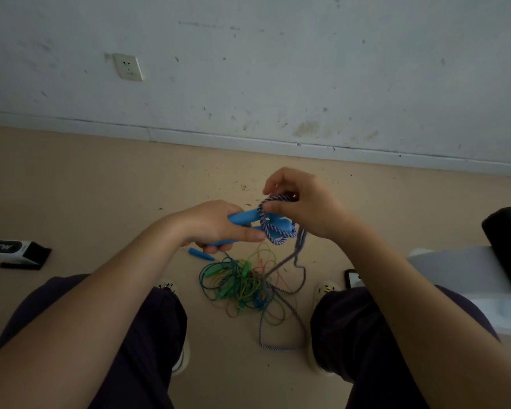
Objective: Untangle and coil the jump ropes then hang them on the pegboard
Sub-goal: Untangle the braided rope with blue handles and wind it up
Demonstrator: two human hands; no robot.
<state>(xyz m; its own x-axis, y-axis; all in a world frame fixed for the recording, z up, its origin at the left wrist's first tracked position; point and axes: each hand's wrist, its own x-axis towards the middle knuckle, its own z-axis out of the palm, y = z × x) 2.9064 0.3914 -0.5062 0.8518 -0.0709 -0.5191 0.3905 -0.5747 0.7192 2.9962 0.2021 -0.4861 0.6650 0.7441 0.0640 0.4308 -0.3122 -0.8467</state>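
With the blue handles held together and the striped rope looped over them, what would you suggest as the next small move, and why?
Probably carry the right hand round for another turn of the striped rope about the blue handles gripped by the left hand. Only a few turns sit there, and much rope trails down into the tangle of thin ropes on the floor.

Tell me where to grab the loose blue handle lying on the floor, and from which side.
Grip the loose blue handle across its thicker left half, coming straight down from above. It lies flat on the floor, apart from the tangled ropes, and tapers toward its right end, where the cord leaves, so the thick end probably gives fingers the surest hold.
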